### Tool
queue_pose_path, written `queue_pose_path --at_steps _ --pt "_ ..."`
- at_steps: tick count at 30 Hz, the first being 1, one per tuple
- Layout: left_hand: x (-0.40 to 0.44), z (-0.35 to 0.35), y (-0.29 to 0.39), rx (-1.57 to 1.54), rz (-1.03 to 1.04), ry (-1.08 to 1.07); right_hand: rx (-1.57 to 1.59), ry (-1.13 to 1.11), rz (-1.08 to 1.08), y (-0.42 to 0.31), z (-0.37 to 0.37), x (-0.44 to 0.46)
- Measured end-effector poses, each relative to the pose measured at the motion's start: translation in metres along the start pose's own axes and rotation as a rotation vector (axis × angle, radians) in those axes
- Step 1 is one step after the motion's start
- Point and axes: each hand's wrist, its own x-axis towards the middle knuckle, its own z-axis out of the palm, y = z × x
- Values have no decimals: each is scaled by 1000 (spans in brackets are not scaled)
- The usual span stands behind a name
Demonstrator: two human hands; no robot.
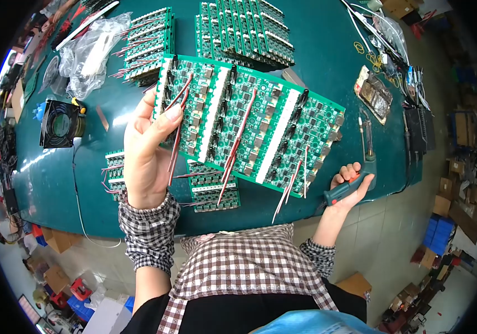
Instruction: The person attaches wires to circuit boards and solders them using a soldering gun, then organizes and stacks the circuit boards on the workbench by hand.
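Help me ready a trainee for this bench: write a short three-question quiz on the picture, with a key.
1. Multiple choice: what does the left hand hold?
A) a clear plastic bag
B) a green circuit board
C) a cardboard box

2. True or false: the black fan stands on the left-hand side of the table, as the wearer sees it.

3. Fill the gap: the right hand grips a tool whose handle is green with ____ parts.

Key: 1. B. 2. True. 3. red.
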Motion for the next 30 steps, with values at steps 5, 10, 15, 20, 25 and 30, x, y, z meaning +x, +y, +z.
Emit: queue_pose_path --at_steps 5,10,15,20,25,30 --pt "2 -1 -3 17 -23 -4 12 -2 -4 0 0 0" --pt "5 0 -5 20 -40 0 27 -15 0 1 1 -1" --pt "8 1 -8 11 -69 30 41 -17 11 1 1 -1" --pt "13 -5 -11 24 -107 18 41 -21 18 2 2 0" --pt "17 -8 -17 46 -128 14 53 -30 34 2 4 0" --pt "19 -10 -24 58 -187 11 60 -46 43 1 2 0"
